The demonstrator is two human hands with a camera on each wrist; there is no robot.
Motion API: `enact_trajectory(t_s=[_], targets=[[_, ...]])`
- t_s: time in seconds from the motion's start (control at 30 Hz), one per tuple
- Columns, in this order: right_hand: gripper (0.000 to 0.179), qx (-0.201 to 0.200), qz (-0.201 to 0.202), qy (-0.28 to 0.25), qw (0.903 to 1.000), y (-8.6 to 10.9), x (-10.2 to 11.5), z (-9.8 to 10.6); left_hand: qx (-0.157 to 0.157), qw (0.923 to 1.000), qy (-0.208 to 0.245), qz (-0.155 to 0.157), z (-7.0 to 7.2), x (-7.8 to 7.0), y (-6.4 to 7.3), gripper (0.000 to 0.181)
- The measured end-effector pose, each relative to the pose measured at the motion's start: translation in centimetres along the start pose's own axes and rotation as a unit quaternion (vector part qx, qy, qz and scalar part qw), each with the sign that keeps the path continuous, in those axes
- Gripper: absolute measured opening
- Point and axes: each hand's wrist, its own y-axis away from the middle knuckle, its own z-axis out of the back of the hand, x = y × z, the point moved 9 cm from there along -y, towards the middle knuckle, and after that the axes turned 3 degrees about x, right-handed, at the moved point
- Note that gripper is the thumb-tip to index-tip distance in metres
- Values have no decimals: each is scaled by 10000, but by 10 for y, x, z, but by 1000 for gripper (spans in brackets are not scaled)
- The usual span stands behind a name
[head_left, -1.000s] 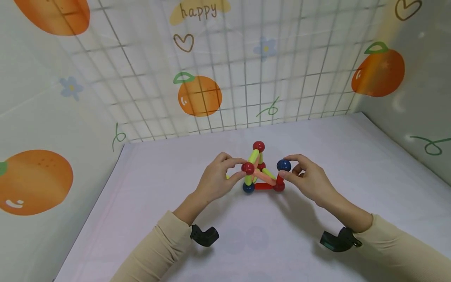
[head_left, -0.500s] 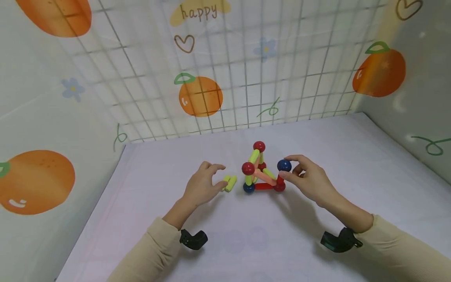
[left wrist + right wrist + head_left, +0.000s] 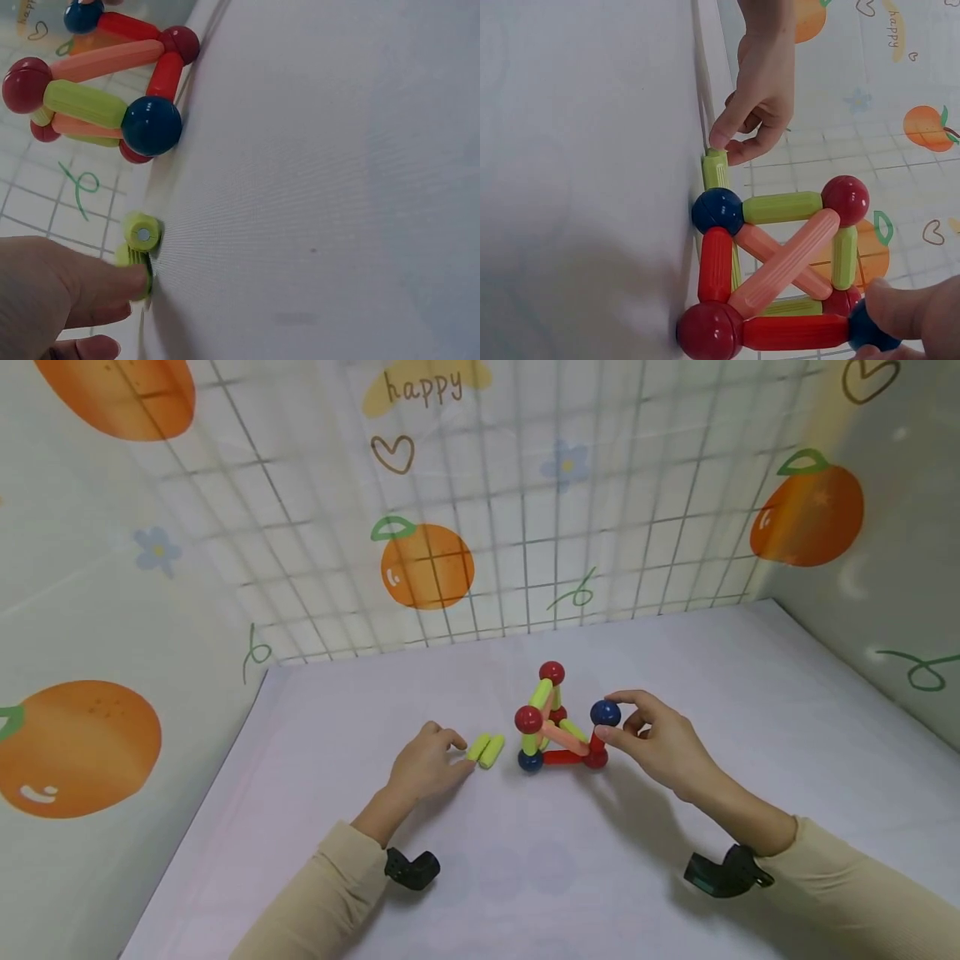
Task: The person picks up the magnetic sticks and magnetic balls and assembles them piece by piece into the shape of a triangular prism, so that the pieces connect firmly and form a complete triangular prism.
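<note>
Two green magnetic sticks (image 3: 491,752) lie side by side on the table. My left hand (image 3: 423,764) has its thumb and bent index finger at the end of the left stick (image 3: 135,259), pinching it; the thumb partly covers this stick in the left wrist view. My right hand (image 3: 660,739) pinches a blue ball (image 3: 604,713) between thumb and index finger. That ball tops a red stick (image 3: 795,332) on a frame of magnetic sticks and balls. Red balls (image 3: 528,719), a lower blue ball (image 3: 530,760) and pink diagonal sticks (image 3: 787,262) make up the rest.
The pale cloth-covered table (image 3: 525,877) runs back to a curtain (image 3: 322,577) printed with a grid and oranges. A black wrist camera (image 3: 412,868) sits on the left wrist, another black camera (image 3: 727,871) on the right.
My left hand has left the frame's upper red ball, moved left and come down to the green sticks, its fingers drawing closer together. The right hand stays on the blue ball.
</note>
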Motion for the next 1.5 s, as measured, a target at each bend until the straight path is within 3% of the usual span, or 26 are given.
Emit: enact_trajectory(t_s=[0.2,0.5,0.63,0.77,0.93,1.13,1.37,1.5], targets=[[56,14,7,2,10000,0,1,0,-170,9998,22,60,1,2,-5,27],[56,23,-42,7,10000,0,-1,-1,-94,9999,-25,137,-4,0,-11,33],[55,35,-24,10,10000,0,0,-1,-212,9995,74,199,2,2,-8,31],[55,47,-30,19,10000,0,0,-1,-529,9977,405,98,18,-1,-4,30],[56,47,-48,26,10000,0,-1,-1,-920,9904,967,-361,44,-23,3,29],[56,41,-44,0,10000,0,-2,-1,-1038,9753,1763,-828,65,-57,8,24],[56,58,-71,-58,9999,1,-3,-1,-968,9599,2176,-1480,70,-101,13,21],[55,36,-42,-80,10000,1,-2,0,-850,9570,2094,-1816,65,-123,11,21]])
